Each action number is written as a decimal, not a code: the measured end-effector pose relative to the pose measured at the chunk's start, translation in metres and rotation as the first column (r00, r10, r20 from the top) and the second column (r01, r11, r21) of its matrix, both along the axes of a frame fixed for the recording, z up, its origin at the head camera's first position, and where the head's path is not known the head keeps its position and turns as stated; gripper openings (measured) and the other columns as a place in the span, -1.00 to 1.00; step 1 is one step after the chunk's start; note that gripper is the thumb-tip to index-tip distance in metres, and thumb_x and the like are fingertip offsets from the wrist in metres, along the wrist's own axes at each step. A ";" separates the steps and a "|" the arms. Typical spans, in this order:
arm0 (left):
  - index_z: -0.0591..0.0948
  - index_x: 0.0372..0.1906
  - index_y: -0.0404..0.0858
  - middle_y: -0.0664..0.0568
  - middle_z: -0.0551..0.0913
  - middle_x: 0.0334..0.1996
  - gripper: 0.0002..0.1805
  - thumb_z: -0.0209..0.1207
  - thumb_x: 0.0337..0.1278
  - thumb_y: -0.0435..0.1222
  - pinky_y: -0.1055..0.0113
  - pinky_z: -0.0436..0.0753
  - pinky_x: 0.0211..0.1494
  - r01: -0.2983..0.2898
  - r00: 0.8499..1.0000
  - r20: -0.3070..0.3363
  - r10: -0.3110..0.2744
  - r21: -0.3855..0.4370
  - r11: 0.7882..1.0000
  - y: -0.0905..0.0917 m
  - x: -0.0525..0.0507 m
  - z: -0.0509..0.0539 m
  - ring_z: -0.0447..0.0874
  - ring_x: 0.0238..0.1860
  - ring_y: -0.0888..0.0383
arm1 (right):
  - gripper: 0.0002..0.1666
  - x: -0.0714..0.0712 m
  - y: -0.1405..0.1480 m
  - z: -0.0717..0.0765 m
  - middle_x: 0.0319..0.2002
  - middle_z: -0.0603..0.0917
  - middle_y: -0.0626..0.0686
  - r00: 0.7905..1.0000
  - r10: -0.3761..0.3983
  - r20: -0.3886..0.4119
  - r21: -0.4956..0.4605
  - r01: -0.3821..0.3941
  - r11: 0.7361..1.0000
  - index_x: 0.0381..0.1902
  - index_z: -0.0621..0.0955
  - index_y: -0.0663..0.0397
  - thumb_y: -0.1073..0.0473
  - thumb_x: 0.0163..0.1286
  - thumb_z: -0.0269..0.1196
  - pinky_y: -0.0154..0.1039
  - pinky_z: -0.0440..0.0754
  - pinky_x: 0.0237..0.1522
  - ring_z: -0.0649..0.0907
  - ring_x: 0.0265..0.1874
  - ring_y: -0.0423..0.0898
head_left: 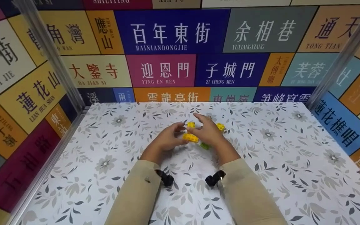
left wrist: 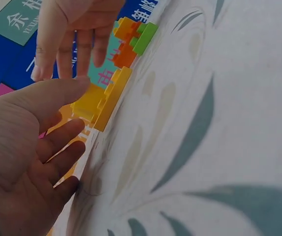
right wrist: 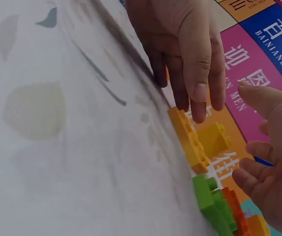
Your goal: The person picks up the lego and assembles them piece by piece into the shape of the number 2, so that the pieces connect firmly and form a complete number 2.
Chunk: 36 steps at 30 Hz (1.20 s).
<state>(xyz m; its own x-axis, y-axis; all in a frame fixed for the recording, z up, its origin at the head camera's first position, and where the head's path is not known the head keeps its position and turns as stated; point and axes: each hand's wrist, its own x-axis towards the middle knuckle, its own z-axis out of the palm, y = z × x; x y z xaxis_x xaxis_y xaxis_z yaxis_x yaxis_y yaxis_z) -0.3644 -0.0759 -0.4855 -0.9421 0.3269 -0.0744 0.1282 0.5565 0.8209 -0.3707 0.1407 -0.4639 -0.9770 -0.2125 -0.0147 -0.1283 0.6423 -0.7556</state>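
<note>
A long yellow toy building brick [head_left: 190, 137] sits on the table between the two hands, with a second yellow brick [head_left: 191, 124] just behind it. My left hand [head_left: 169, 137] is at their left side, fingers loosely bent and spread from the thumb. In the right wrist view the left fingertips hang beside the long yellow brick [right wrist: 186, 140]; contact is unclear. My right hand [head_left: 210, 130] hovers over the right side, its fingers relaxed and holding nothing. Partly hidden beneath it are a green brick [head_left: 204, 146] and another yellow brick [head_left: 220, 126].
Beside the green brick [left wrist: 145, 39], the left wrist view shows orange bricks [left wrist: 126, 53]. A white floral cloth [head_left: 105, 187] covers the table. Panels with large characters [head_left: 172, 31] stand behind and at both sides, with clear corner posts [head_left: 52, 56].
</note>
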 end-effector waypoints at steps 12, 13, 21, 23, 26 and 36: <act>0.51 0.50 -0.05 0.05 0.64 0.42 -0.32 0.44 0.31 -0.23 0.09 0.42 0.64 -0.002 1.000 0.019 0.003 -0.061 0.998 0.003 -0.001 -0.005 0.56 0.48 0.07 | -0.35 -0.008 -0.005 -0.015 0.58 0.45 0.12 1.000 0.015 0.028 0.004 -0.015 1.000 0.60 0.42 -0.12 0.06 0.64 0.26 0.06 0.53 0.52 0.51 0.55 0.11; 0.52 0.49 -0.05 0.06 0.66 0.40 -0.33 0.44 0.32 -0.24 0.09 0.44 0.63 -0.009 1.000 0.019 0.010 -0.064 0.998 0.003 -0.001 -0.006 0.58 0.46 0.07 | -0.37 -0.008 -0.005 -0.016 0.57 0.46 0.11 1.000 0.013 0.027 0.011 -0.013 1.000 0.59 0.44 -0.11 0.08 0.64 0.25 0.06 0.52 0.53 0.51 0.54 0.11; 0.57 0.43 -0.06 0.07 0.72 0.24 -0.41 0.42 0.34 -0.26 0.07 0.51 0.55 -0.035 0.999 -0.017 0.033 -0.104 0.994 0.007 -0.002 -0.008 0.63 0.30 0.08 | -0.48 -0.008 -0.007 -0.019 0.52 0.51 0.11 1.000 -0.009 -0.025 0.046 0.010 0.999 0.49 0.55 -0.08 0.19 0.62 0.24 0.03 0.57 0.49 0.60 0.45 0.10; 0.57 0.43 -0.06 0.07 0.72 0.23 -0.41 0.42 0.34 -0.27 0.08 0.52 0.54 -0.037 0.999 -0.022 0.035 -0.107 0.994 0.006 -0.002 -0.007 0.63 0.28 0.07 | -0.49 -0.008 -0.007 -0.017 0.51 0.52 0.10 1.000 -0.019 -0.019 0.034 0.020 0.999 0.47 0.56 -0.10 0.18 0.62 0.24 0.02 0.59 0.47 0.60 0.45 0.09; 0.57 0.44 -0.06 0.07 0.73 0.21 -0.41 0.41 0.34 -0.28 0.08 0.53 0.53 -0.040 0.999 -0.035 0.036 -0.124 0.991 0.005 -0.001 -0.005 0.65 0.27 0.08 | -0.49 -0.007 -0.009 -0.014 0.51 0.52 0.08 0.999 -0.027 -0.021 0.018 0.028 0.999 0.47 0.57 -0.10 0.19 0.62 0.23 0.01 0.62 0.44 0.62 0.43 0.10; 0.59 0.40 -0.02 0.11 0.73 0.17 -0.43 0.42 0.33 -0.26 0.07 0.55 0.50 -0.022 1.000 0.005 0.023 -0.158 0.987 0.001 0.006 -0.001 0.64 0.21 0.10 | -0.44 0.004 -0.010 -0.007 0.49 0.54 0.01 1.000 -0.028 -0.014 0.046 0.028 0.999 0.49 0.55 -0.16 0.17 0.59 0.29 -0.04 0.63 0.43 0.64 0.36 0.04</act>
